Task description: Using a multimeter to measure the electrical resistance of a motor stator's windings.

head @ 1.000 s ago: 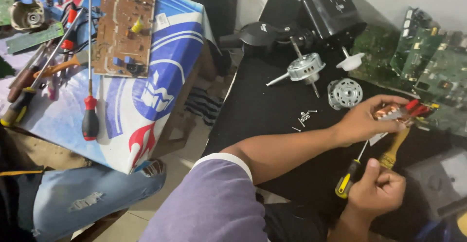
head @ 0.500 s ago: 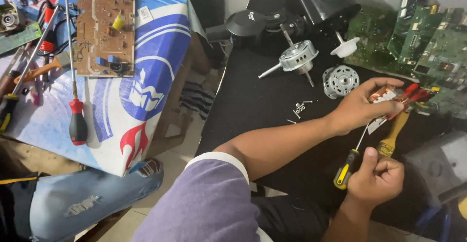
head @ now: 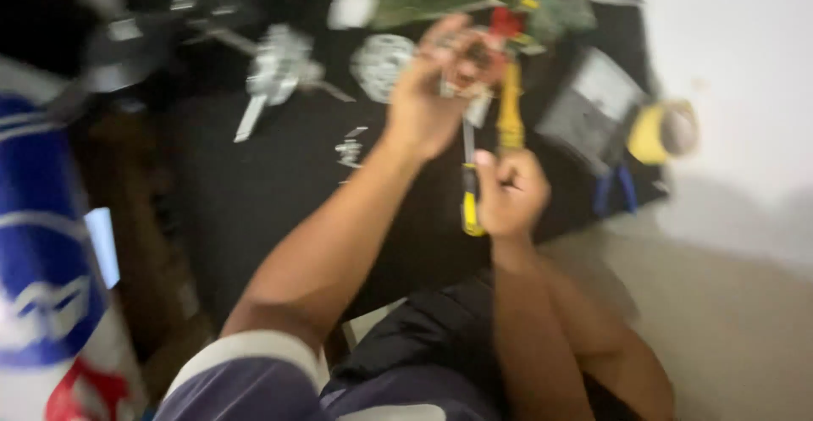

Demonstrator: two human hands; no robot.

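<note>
The picture is blurred. Upper middle of the frame, the left hand (head: 436,82) curls its fingers around a small part with red bits (head: 495,36), too smeared to name. Just below it, the right hand (head: 508,192) is clenched on a yellow-handled screwdriver (head: 470,188). An orange-handled tool (head: 510,112) stands touching that fist. Right of them lies a yellow tape roll (head: 660,131).

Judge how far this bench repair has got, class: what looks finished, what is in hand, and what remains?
Done: a silver metal motor rotor with shaft and a round silver end plate lie separately on the black table, with small loose screws nearby.
In hand: the left hand grips a small blurred part; the right hand holds a yellow-and-black-handled screwdriver.
Left: the pieces remain unassembled.
</note>
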